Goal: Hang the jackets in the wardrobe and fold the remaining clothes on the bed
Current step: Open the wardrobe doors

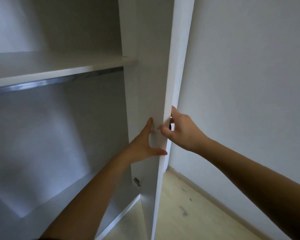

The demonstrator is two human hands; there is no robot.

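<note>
Smooth white door [154, 84] stands upright, edge toward us; our left hand [144, 144] presses flat on it, right hand [182, 130] grips its edge.

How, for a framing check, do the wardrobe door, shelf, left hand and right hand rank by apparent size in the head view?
1. wardrobe door, spanning the frame's height
2. shelf
3. left hand and right hand, both on the door: alike, so unranked

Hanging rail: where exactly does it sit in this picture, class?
In the head view, left side: the hanging rail runs just under the white shelf, left of the door.
</note>
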